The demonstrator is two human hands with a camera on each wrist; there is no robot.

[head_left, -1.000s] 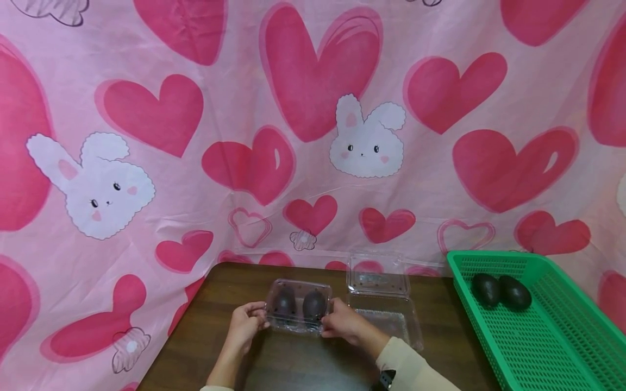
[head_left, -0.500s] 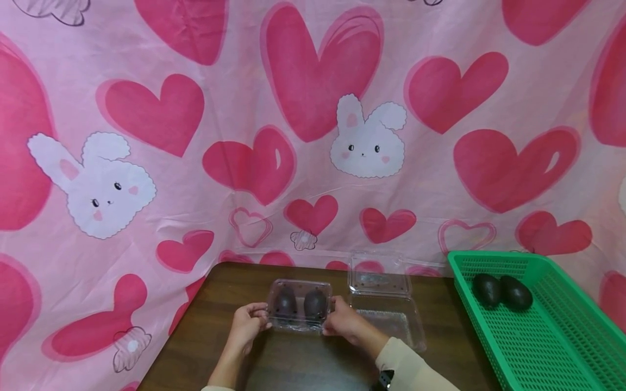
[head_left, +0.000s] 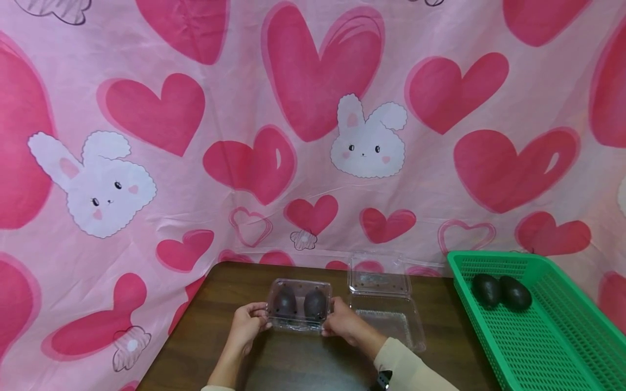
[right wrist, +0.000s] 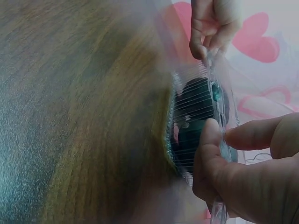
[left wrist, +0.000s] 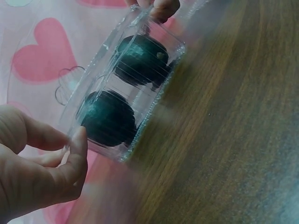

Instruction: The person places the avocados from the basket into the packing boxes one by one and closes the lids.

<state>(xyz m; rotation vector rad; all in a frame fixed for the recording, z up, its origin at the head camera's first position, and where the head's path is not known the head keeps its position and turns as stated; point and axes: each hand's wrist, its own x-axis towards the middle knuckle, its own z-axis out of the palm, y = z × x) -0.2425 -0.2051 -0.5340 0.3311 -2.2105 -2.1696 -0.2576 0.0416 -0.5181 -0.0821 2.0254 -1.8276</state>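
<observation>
A closed clear plastic clamshell box point(head_left: 300, 297) stands on the table, with two dark avocados side by side inside, one on the left point(head_left: 285, 302) and one on the right point(head_left: 315, 304). My left hand point(head_left: 246, 325) pinches the box's rim at its left end between thumb and fingers. At the opposite end, my right hand point(head_left: 346, 322) pinches the rim. The left wrist view shows both avocados point(left wrist: 110, 119) through the ribbed clear wall. In the right wrist view, my right thumb and fingers point(right wrist: 211, 135) meet on the rim and partly cover the box.
A second clamshell box point(head_left: 388, 326) lies open just right, its lid tipped back against the pink heart-patterned cloth point(head_left: 362, 65). Farther right is a green plastic basket point(head_left: 552, 347) holding two more avocados point(head_left: 501, 291). The brown wooden table point(head_left: 303, 364) extends toward me.
</observation>
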